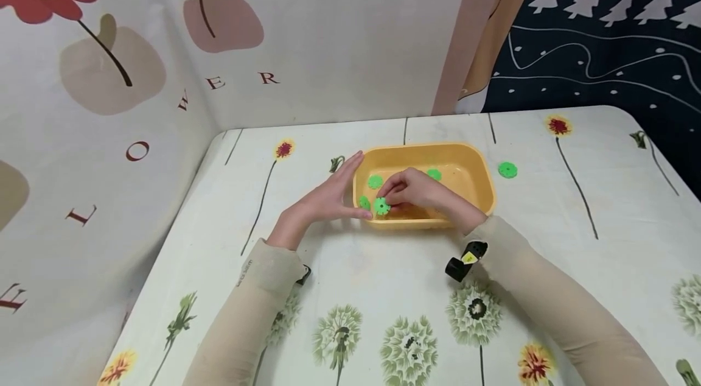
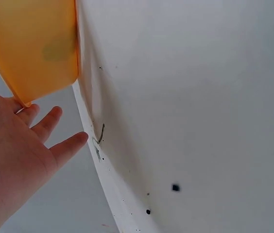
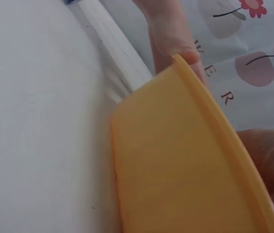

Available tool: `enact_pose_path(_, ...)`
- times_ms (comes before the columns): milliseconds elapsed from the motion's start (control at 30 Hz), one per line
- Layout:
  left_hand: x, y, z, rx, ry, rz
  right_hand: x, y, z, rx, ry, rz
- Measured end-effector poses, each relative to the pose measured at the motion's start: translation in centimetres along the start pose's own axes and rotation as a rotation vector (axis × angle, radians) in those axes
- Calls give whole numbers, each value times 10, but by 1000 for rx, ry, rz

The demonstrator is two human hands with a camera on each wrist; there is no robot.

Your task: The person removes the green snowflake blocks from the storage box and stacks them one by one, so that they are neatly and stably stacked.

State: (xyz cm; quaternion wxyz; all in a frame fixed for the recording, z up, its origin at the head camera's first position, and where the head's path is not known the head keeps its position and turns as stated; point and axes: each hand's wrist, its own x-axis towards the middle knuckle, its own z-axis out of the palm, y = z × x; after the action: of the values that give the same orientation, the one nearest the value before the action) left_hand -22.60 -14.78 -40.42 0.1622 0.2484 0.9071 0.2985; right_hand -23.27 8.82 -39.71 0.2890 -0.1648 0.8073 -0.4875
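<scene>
- The right hand (image 1: pixel 413 188) pinches a green disc (image 1: pixel 381 206) between finger and thumb, above the near left part of a yellow tub (image 1: pixel 411 224).
- The left hand (image 1: pixel 331 198) is spread wide at the tub's left end, thumb touching the near corner of the rim, fingers reaching toward the far corner.
- Inside the tub, one disc (image 1: pixel 364 202) is by the left wall just beside the held one, another (image 1: pixel 375 182) is a little farther back, and a third (image 1: pixel 434 174) is near the far wall.
- One more disc (image 1: pixel 507 170) lies flat outside, right of the tub.
- The tub sits upright on the flower-printed worktop (image 1: pixel 405 264).
</scene>
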Motion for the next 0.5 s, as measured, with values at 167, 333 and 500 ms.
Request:
enact_pose_path(167,1,-1,1,5,-6,-5,-3,-3,-17,29,35,4)
enact_pose_path(333,1,-1,1,7,-8,-12,-10,-7,-39,73,75,-31)
enact_pose_path(500,1,-1,0,10,-2,-8,-24,-13,-63,73,166,-35)
